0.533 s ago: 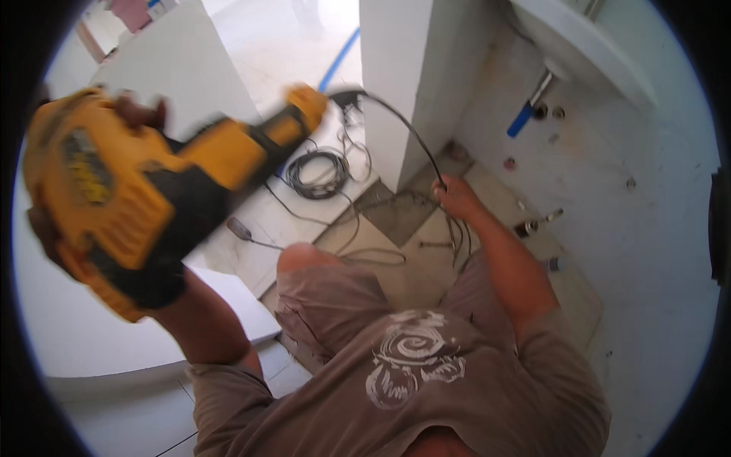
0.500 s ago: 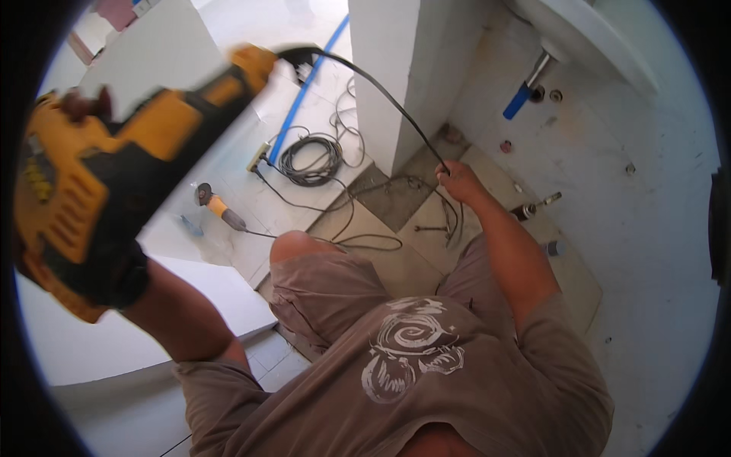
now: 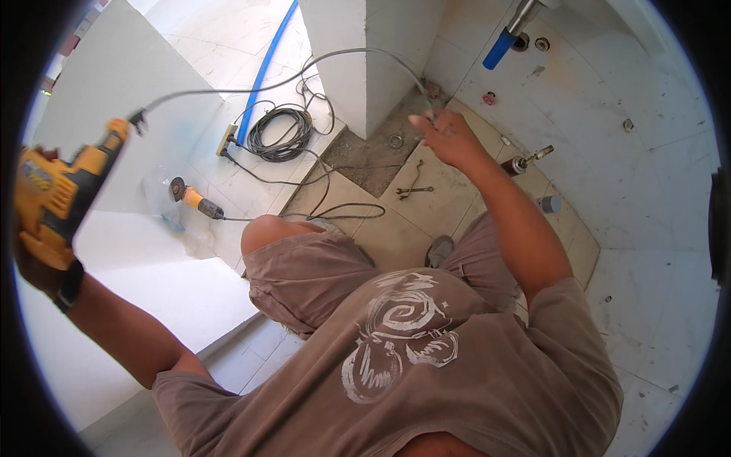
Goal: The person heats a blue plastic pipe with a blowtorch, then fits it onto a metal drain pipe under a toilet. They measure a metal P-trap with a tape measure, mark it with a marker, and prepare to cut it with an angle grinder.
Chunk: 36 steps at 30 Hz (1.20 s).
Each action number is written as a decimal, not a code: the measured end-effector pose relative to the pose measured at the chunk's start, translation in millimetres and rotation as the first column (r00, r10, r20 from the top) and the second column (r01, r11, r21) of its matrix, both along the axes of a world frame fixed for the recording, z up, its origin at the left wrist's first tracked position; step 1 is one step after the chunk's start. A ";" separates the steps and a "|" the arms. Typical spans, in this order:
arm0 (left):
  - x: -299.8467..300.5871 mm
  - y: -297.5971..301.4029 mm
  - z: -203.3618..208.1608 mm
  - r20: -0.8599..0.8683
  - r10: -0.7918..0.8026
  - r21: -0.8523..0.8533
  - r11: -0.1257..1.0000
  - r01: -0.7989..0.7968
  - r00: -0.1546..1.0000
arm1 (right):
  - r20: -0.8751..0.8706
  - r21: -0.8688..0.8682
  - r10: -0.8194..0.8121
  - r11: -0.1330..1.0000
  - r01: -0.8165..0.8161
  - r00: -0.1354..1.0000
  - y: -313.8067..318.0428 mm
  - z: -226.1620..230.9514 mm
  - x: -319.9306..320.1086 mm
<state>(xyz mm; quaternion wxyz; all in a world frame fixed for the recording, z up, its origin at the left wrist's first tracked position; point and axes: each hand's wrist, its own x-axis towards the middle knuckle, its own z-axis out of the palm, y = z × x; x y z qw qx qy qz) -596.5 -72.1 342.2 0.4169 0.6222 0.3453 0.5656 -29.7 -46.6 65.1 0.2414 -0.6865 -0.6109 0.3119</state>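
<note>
At the far left, my left hand [image 3: 36, 263] is wrapped round the handle of a yellow-and-black corded power tool [image 3: 65, 190], held up off the floor. The tool's working end does not show, so I cannot tell its exact kind. From its other end a grey power cord [image 3: 320, 57] arches across to my right hand [image 3: 453, 141]. That hand is raised above the tiles near the corner, the cord running between its thumb and fingers. Below it on the floor lie a wrench [image 3: 415, 190] and a thin T-shaped piece of metal [image 3: 416, 174].
An angle grinder [image 3: 196, 199] rests on the raised white step, near a coiled black cable [image 3: 282, 133], a socket block [image 3: 226, 141] and a blue hose [image 3: 266, 65]. A white pillar [image 3: 343, 68] stands ahead. On the right are pipe fittings and a dark cylindrical tool [image 3: 514, 165].
The power tool has moved farther left and away from the camera. My right hand has lifted the cord, and its fingers have loosened somewhat. The whole view has shifted.
</note>
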 end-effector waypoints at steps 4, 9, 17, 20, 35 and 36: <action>81.8 -5.0 -124.3 0.013 0.026 -0.184 0.983 -0.023 1.000 | -0.120 0.227 0.373 0.912 -0.341 0.920 28.3 94.7 -77.8; 178.2 -5.6 -222.8 0.145 -0.003 -0.412 0.909 0.063 0.989 | -0.062 0.307 0.561 0.797 -0.520 0.825 52.6 120.1 -171.1; 212.7 -10.5 -262.2 0.502 0.021 -0.475 0.842 0.255 0.865 | -0.685 -0.086 0.287 0.880 -0.466 0.669 93.0 83.3 -197.2; 210.7 -2.6 -261.5 0.501 0.068 -0.495 0.840 0.221 0.863 | -0.881 -0.070 0.132 0.913 -0.402 0.454 103.4 82.2 -199.3; 190.7 72.5 -264.2 0.164 0.012 -0.438 0.897 0.061 0.986 | -0.593 0.192 0.387 0.920 -0.343 0.706 170.3 60.5 -212.3; 189.1 83.1 -264.9 0.121 0.003 -0.460 0.887 0.053 0.993 | -0.449 0.221 0.381 0.924 -0.313 0.808 174.0 66.5 -204.4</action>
